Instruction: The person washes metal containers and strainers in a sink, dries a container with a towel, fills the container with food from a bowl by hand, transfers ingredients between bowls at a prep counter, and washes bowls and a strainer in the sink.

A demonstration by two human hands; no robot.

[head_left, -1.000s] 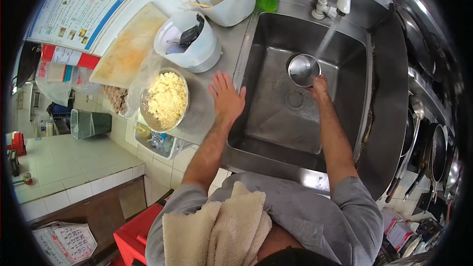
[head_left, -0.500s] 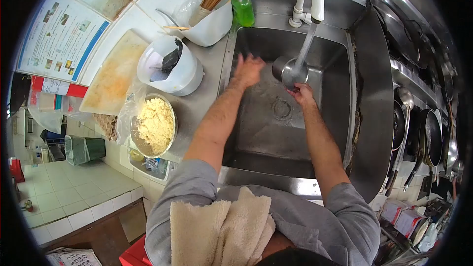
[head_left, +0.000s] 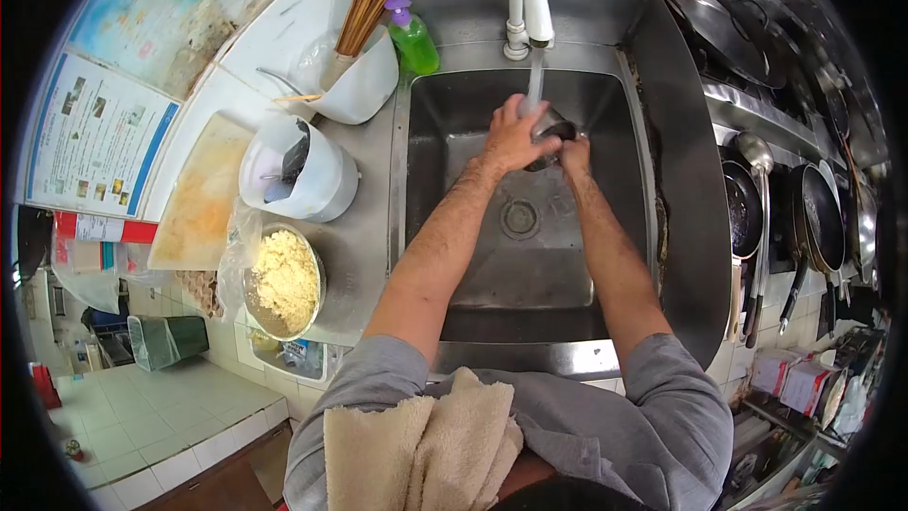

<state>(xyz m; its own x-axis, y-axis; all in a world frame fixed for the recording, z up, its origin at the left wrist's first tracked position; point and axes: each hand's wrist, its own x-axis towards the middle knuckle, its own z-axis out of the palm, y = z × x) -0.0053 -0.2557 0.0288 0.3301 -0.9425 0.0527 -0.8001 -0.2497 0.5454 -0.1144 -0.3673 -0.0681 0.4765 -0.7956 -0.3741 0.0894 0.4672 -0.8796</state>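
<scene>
A metal cup (head_left: 562,129) is held tilted over the sink basin, under the water running from the white faucet (head_left: 534,5). My right hand (head_left: 575,153) grips the cup's right side. In the stream, my left hand (head_left: 513,138) lies across the cup's left side, its fingers spread and slightly blurred. I cannot make out whether the left fingertips reach inside the cup. Both hands are over the steel sink (head_left: 473,270), above its drain (head_left: 519,219).
On the left counter stand a bowl of pale yellow crumbly food (head_left: 287,279), a white tub (head_left: 317,185), another white container (head_left: 364,90) with a stick brush (head_left: 374,5), and a green soap bottle (head_left: 414,45). Pans (head_left: 818,218) and a ladle (head_left: 757,156) hang at right.
My left hand has moved right, from the basin's left side onto the cup and into the water stream. My right hand still holds the cup. The whole view has shifted slightly.
</scene>
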